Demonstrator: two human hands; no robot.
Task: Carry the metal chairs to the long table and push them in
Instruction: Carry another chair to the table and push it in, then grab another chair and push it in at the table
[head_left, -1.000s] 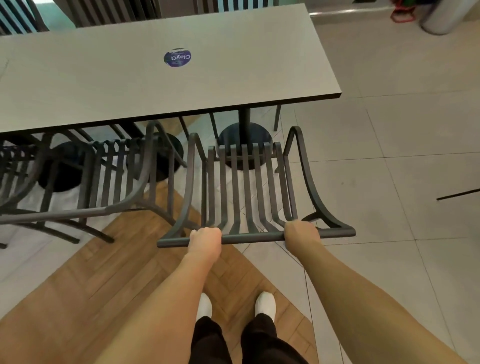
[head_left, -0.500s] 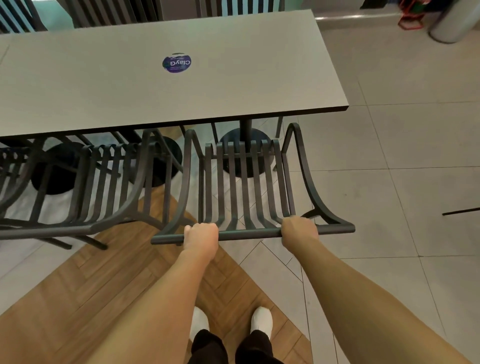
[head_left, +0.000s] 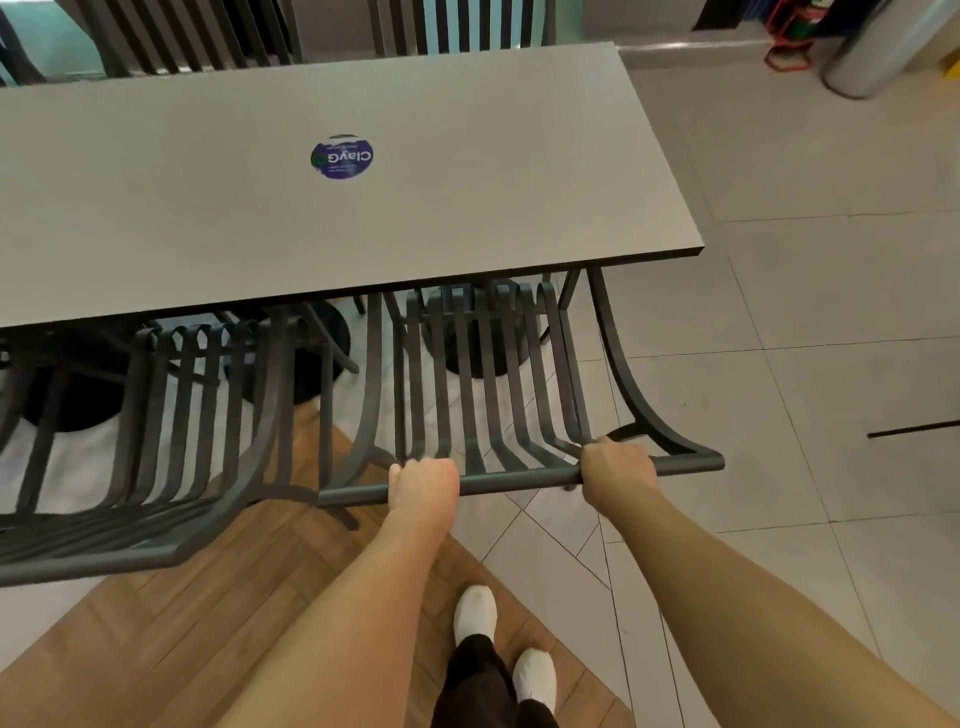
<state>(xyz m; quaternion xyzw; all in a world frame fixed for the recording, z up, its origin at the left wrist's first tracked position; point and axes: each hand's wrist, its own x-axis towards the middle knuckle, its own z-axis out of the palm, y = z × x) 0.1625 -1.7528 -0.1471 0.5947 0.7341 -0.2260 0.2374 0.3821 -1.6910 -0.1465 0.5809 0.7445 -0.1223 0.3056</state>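
Note:
A dark metal slatted chair (head_left: 488, 384) stands at the right end of the long grey table (head_left: 467, 218), its seat front hidden under the table edge. My left hand (head_left: 423, 486) grips the chair's top back rail left of centre. My right hand (head_left: 615, 467) grips the same rail further right. A second metal chair (head_left: 171, 431) of the same kind sits to the left, partly tucked under the table.
Round black table bases (head_left: 467, 353) stand under the table behind the chairs. More slatted chairs (head_left: 457, 26) line the far side. A blue round sticker (head_left: 342, 157) lies on the tabletop. A steel bin (head_left: 878, 47) stands far right. Tiled floor extends to the right.
The chair in my hands has slid forward, further under the table's edge, and I have stepped closer. Both hands keep their grip on the back rail.

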